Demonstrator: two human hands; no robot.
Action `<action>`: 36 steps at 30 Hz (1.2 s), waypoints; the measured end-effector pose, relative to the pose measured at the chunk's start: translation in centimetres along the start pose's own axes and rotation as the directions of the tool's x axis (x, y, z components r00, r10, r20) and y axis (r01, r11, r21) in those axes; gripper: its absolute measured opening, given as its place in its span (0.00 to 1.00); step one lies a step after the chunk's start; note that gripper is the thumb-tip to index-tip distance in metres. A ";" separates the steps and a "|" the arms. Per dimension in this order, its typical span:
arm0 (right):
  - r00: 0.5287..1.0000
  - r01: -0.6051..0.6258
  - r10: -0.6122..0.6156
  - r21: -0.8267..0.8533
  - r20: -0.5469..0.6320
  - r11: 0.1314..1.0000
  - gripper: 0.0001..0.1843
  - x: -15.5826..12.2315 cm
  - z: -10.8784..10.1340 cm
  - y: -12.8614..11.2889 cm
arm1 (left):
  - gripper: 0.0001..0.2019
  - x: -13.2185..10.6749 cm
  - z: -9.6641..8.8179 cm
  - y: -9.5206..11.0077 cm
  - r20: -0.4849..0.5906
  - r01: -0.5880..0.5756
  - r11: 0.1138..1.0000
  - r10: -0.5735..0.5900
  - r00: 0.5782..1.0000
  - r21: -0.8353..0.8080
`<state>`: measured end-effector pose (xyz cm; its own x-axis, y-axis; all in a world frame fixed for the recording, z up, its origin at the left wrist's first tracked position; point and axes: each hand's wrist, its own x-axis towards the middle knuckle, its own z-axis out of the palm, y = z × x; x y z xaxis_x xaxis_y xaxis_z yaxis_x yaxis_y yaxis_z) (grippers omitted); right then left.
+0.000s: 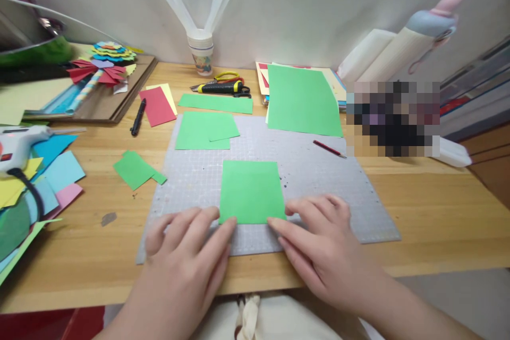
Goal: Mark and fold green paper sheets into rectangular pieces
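A green paper rectangle (pixel 251 190) lies on the grey cutting mat (pixel 319 180) in front of me. My left hand (pixel 187 255) rests flat on the mat, its fingers stretched out and its fingertips at the paper's near left corner. My right hand (pixel 319 239) also lies flat with fingers extended, one fingertip touching the near right corner. Neither hand holds anything.
More green sheets (pixel 303 98) and strips (pixel 205 130) lie at the mat's far side, green scraps (pixel 135 169) to its left. A red pencil (pixel 329 149), black pen (pixel 137 117), scissors and cutter (pixel 223 85), cup of sticks (pixel 201 53), glue gun (pixel 19 143) and coloured paper piles (pixel 35 186) surround it.
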<state>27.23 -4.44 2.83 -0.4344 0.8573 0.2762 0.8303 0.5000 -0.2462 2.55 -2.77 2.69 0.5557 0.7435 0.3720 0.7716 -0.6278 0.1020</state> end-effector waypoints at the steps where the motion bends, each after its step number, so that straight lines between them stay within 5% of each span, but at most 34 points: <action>1: 0.996 0.080 -0.080 -0.019 0.034 0.997 0.12 0.4 -0.1 0.3 | 0.13 0.2 0.2 0.2 0.001 -0.028 0.999 0.028 1.000 -0.019; 4: 0.963 0.242 -0.234 -0.050 0.130 0.969 0.14 1.5 0.2 1.1 | 0.13 0.3 0.9 0.3 0.026 -0.067 0.997 0.068 0.997 -0.024; 9: 0.944 0.294 -0.285 -0.032 0.168 0.955 0.15 2.2 1.1 2.0 | 0.14 0.2 1.3 0.3 0.065 -0.028 0.999 0.031 0.997 -0.047; 22: 0.959 0.277 -0.274 -0.035 0.079 0.960 0.12 -0.2 0.8 4.2 | 0.13 -0.1 1.5 0.2 0.130 0.042 0.991 -0.025 0.991 -0.124; 28: 0.960 0.267 -0.259 -0.069 0.107 0.961 0.11 -1.3 -0.5 5.5 | 0.12 0.3 1.5 0.1 0.081 -0.027 0.991 0.038 0.996 -0.134; 36: 0.994 0.110 -0.109 -0.023 0.023 0.994 0.13 -1.2 -0.9 3.5 | 0.09 1.2 1.5 0.1 0.126 -0.065 0.987 0.083 0.989 -0.147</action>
<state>31.01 -3.83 2.48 -0.5305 0.8000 0.2802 0.7852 0.5883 -0.1932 3.75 -1.55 1.79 0.6526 0.7116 0.2601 0.6803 -0.7015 0.2122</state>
